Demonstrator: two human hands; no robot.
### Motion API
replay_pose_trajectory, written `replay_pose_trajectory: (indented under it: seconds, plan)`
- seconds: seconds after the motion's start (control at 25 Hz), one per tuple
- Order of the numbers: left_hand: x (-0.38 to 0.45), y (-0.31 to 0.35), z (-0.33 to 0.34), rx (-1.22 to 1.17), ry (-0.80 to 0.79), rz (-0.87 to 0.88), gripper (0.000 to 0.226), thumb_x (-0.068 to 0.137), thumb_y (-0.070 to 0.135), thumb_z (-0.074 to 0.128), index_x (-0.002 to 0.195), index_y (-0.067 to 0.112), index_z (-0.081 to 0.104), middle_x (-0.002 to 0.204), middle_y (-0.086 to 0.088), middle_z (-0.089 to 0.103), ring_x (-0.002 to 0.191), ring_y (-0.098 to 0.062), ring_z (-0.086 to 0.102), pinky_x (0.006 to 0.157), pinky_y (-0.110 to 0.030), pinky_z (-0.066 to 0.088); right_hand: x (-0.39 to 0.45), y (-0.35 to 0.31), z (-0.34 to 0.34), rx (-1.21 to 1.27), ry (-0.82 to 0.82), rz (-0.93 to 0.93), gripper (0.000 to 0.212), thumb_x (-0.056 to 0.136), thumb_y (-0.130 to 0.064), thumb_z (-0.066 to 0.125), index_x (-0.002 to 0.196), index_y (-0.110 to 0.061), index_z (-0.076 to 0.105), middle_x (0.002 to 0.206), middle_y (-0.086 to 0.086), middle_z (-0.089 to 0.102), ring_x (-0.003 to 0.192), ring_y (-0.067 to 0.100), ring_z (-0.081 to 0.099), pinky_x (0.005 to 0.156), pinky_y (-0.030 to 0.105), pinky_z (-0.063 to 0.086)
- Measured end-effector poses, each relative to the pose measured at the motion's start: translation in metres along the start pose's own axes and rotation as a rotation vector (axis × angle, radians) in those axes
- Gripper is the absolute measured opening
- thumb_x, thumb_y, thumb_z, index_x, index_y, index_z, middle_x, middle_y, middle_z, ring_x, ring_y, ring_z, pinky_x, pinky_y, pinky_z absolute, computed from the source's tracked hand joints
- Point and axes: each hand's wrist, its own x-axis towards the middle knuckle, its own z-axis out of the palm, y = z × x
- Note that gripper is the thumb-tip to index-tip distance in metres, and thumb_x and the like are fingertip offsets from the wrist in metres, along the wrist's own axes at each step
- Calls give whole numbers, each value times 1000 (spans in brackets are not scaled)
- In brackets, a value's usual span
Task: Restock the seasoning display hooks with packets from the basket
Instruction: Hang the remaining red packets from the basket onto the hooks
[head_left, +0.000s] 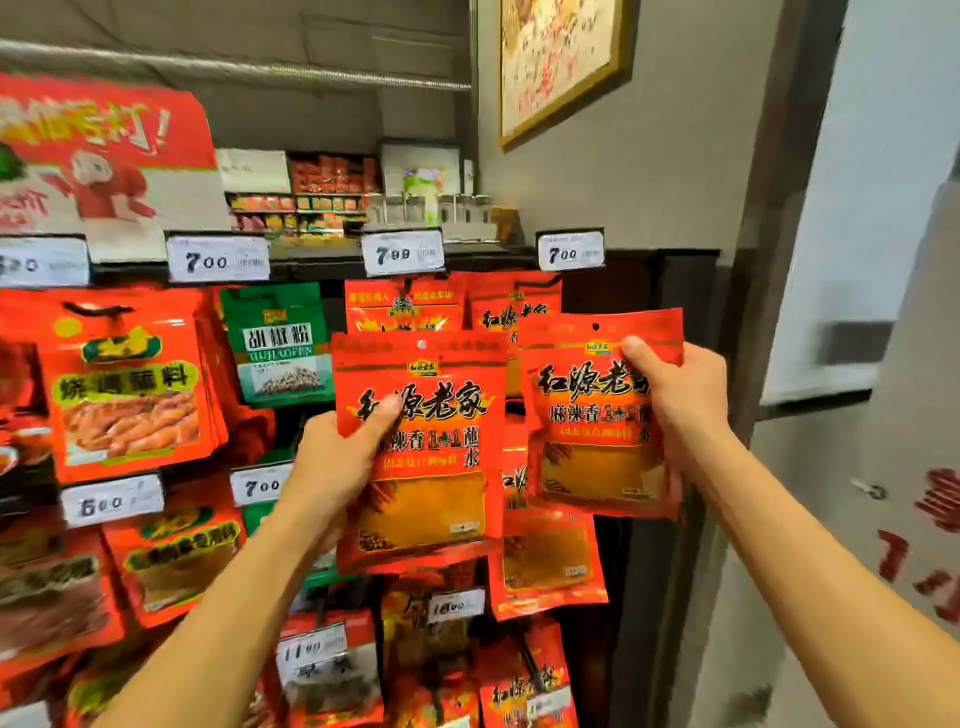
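Before hooks (524, 283), glossy red packets (421, 452)

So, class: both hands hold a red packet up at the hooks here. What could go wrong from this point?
1. Each hand holds its own packet: the left hand grips the left packet, the right hand the right packet. Neither hand is free to steady a hook, so threading the small hang hole may miss.
2. Identical packets on the hook hang close behind; pushing in could knock them.
3. The green packet hangs nearby; a wrong hook is possible.
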Motion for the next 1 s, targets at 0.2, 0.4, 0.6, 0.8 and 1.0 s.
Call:
replay_pose_trajectory:
  seconds: [0.2, 0.4, 0.6, 0.8, 1.0]
  plan:
    - [30, 10, 46, 35, 24, 40, 16, 88, 29, 73, 91, 13, 75, 88, -7, 79, 84, -31, 75, 74, -40, 57, 76, 1, 33, 38, -66, 80, 25, 85, -40, 77, 93, -16, 75, 87, 4, 78, 80, 22, 76, 79, 49, 62]
    - [48, 8, 68, 38, 45, 57, 12, 90, 28, 72, 93, 17, 76, 92, -7, 79, 84, -29, 76, 84, -53, 59, 109, 12, 59, 46, -29, 85, 17, 83, -33, 76, 75, -19, 74, 75, 1, 76, 73, 20, 75, 76, 50, 62]
    - [53, 4, 75, 41, 56, 68, 14, 91, 27, 71, 96, 13, 74, 91, -8, 79, 83, -29, 76, 83, -53, 59, 120, 20, 64, 3, -9, 45, 24, 79, -39, 78, 65, -20, 73, 65, -7, 74, 66, 14, 73, 66, 39, 61]
    - [59, 5, 81, 40, 47, 69, 16, 90, 27, 71, 97, 12, 74, 90, -7, 79, 84, -29, 76, 83, -50, 59, 126, 21, 69, -105, 2, 22, 34, 80, -41, 76, 55, -18, 67, 63, -3, 70, 67, 20, 71, 63, 38, 55]
    - [65, 2, 82, 31, 38, 66, 17, 90, 27, 71, 99, 13, 73, 91, -7, 79, 85, -28, 76, 79, -44, 60, 128, 16, 83, -222, 0, -11, 28, 75, -36, 68, 54, -18, 65, 64, -3, 66, 64, 21, 60, 53, 34, 40]
